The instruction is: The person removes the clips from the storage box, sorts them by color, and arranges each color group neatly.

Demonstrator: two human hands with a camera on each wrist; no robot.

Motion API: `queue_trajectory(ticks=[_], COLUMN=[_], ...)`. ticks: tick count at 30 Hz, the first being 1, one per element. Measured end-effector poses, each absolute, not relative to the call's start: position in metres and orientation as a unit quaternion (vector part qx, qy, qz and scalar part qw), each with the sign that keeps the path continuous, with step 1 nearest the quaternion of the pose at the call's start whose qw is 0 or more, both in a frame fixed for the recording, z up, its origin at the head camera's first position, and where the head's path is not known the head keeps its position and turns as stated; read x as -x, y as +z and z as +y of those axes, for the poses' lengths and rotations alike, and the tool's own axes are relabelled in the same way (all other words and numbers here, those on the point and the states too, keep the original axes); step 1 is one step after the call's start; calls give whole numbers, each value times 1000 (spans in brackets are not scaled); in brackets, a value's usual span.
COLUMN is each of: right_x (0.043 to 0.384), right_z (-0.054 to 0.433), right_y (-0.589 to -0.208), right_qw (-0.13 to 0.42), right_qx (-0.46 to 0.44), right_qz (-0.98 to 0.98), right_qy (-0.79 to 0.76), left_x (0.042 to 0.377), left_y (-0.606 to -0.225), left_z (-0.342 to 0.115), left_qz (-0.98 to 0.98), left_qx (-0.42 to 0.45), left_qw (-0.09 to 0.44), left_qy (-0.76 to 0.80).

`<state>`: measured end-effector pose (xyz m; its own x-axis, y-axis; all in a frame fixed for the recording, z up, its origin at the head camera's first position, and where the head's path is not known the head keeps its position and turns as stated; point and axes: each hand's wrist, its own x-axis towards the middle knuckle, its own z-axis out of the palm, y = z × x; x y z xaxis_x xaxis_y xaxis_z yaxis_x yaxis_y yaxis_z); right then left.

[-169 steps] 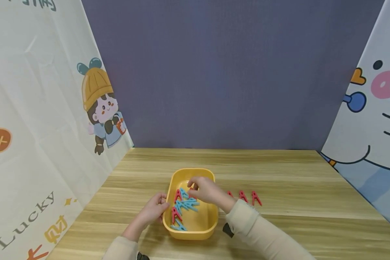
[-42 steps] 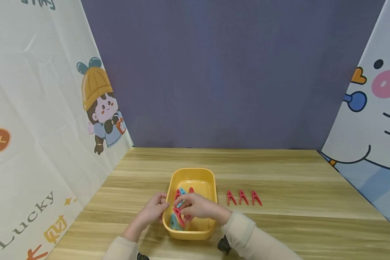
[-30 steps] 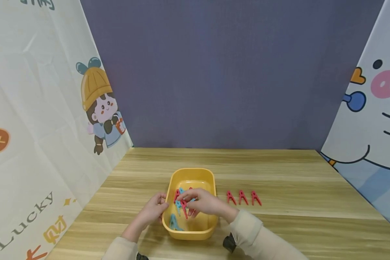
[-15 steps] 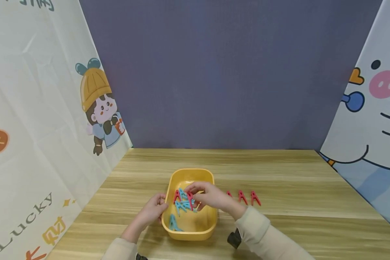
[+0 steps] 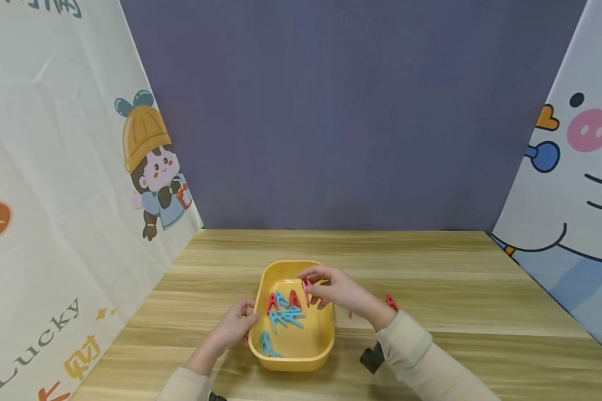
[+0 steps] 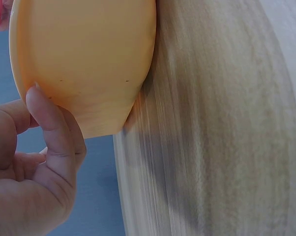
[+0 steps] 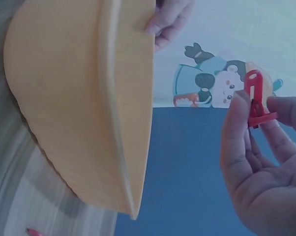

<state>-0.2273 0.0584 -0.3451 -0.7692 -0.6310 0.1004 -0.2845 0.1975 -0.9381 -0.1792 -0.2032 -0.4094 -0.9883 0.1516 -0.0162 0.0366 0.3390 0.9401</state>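
Note:
My right hand (image 5: 338,291) pinches a red clothespin (image 5: 306,291) between thumb and fingertips, over the back right of a yellow plastic tub (image 5: 293,364). In the right wrist view, the same clothespin (image 7: 255,96) shows clearly, raised beside the tub wall (image 7: 59,98). On the opposite side, my left hand (image 5: 237,323) holds the tub's left rim, its fingers bent at the edge in the left wrist view. Inside the tub lie several blue clothespins (image 5: 268,345) and two red ones (image 5: 294,299), mostly towards the left.
To the right of the tub, a red clothespin (image 5: 392,302) lies on the wooden table (image 5: 461,284), partly covered by my right forearm, which hides most of the others there. A dark grey panel (image 5: 351,117) stands at the back, with printed sheets on both sides.
My right hand took a red clothespin from the tub's front left and raised it towards the back right. The forearm now covers red clothespins on the table. My left hand stays at the rim.

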Motion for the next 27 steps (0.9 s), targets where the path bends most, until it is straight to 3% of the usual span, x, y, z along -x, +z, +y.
queue_trajectory(ticks=[27], right_x=[239], right_z=[103], right_y=[-331], right_qw=[92], right_qx=[266], right_qz=[759], right_qy=[-588], left_x=[179], left_y=[-409], left_z=[-203], left_qz=[818], left_qx=[-61], left_qw=[50], left_qy=[570])
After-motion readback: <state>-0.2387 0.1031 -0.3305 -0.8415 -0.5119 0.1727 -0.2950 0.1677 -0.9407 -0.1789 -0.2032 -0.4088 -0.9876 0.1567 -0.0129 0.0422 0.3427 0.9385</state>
